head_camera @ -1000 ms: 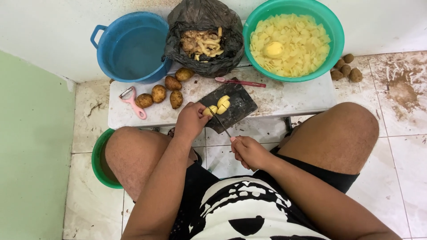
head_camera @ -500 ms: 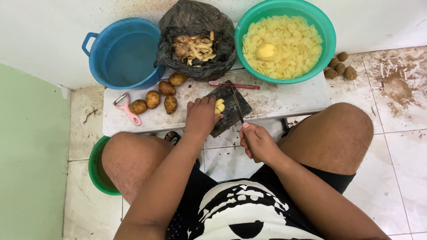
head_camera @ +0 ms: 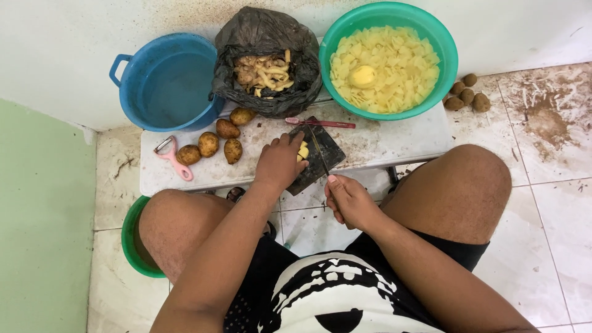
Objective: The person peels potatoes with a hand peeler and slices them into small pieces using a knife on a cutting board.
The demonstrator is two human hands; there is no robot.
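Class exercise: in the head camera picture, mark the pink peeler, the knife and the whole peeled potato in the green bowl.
pink peeler point(head_camera: 175, 159): head view, on the middle of its handle.
knife point(head_camera: 319, 152): head view, on the blade over the dark board.
whole peeled potato point(head_camera: 362, 76): head view, on its rounded top.

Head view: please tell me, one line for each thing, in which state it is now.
Left hand: pressing on the cut potato
Right hand: gripping the knife
Cut potato: peeled, in pieces on the dark board
Green bowl: full of potato slices
Blue tub: holds water
Black bag: open, peels inside
Peeler: lying unused
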